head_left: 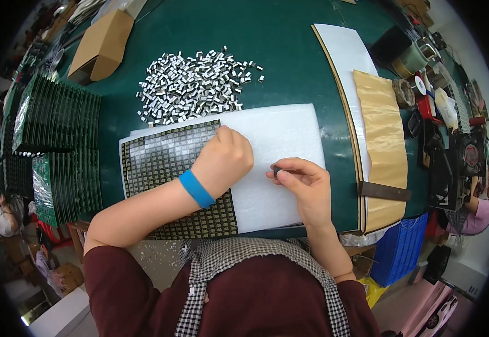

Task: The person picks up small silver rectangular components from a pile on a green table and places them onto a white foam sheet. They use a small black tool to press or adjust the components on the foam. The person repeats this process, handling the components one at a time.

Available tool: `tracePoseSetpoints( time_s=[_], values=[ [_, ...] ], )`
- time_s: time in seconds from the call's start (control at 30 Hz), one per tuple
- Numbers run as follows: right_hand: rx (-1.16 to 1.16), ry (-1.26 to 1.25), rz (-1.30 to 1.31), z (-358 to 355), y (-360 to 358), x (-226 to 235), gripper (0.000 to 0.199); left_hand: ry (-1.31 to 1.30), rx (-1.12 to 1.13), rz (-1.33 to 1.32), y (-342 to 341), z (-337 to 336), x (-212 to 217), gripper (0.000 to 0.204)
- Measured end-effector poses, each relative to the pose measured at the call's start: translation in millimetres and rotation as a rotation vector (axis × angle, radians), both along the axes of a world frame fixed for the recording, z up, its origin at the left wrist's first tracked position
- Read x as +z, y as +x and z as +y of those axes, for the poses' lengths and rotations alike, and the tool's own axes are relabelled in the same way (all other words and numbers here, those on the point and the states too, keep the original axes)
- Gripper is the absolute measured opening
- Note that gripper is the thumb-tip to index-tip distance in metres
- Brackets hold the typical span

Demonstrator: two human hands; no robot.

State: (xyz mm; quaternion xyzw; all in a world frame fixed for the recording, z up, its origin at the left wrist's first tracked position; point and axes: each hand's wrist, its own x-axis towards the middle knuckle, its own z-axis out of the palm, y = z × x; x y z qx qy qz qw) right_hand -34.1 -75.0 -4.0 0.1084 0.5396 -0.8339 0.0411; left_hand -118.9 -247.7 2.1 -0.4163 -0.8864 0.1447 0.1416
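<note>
Right hand (305, 184) with fingers curled, pinching a small dark part (277, 170) over the white foam sheet (278, 140), left hand (225, 159) closed, knuckles on the dark gridded panel (160, 163), its grasp not visible, farther a heap of small silvery metal pieces (194, 84) on the green worktop (289, 45)

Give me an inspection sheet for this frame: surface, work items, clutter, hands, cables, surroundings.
Surface: green table, partly covered by a white foam sheet.
Work items: dark grid panel on the foam; heap of small silvery metal pieces behind it.
Clutter: cardboard box at far left; stacked green circuit boards at left; tape rolls and small tools at right; yellowish sheet on a white board.
Hands: left hand, blue wristband, rests at the panel's edge; right hand pinches a small dark piece in its fingers.
Cables: nothing seen.
Surroundings: blue crate under the table's right edge; another person's arm at far right.
</note>
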Motion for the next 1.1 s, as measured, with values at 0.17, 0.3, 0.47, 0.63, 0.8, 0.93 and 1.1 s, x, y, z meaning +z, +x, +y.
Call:
tracePoseSetpoints(
  time_s=[0.17,0.3,0.47,0.63,0.8,0.93,1.1],
  values=[
    [-0.07,0.18,0.083,-8.7,1.8,3.0,0.03,0.472,0.013,-0.318,-6.6,-18.9,18.6,0.009],
    [-0.153,0.577,0.319,-14.1,7.0,1.1,0.04,1.172,0.351,-1.353,-6.3,-26.6,30.4,0.011],
    [-0.143,0.854,0.58,-14.0,5.7,4.3,0.044,1.428,0.506,-1.991,11.7,-26.8,19.3,0.015],
    [-0.142,0.869,0.607,-15.4,6.0,5.3,0.044,1.45,0.492,-2.024,13.6,-22.6,18.9,0.026],
    [-0.132,0.872,0.612,-15.6,6.3,5.5,0.044,1.431,0.458,-2.011,14.5,-21.5,18.8,0.028],
    [-0.119,0.877,0.629,-15.2,5.5,5.7,0.044,1.424,0.45,-1.998,14.5,-21.6,18.4,0.027],
    [-0.107,0.873,0.633,-14.7,5.2,6.1,0.045,1.439,0.458,-1.984,15.0,-20.8,16.7,0.026]
  ],
)
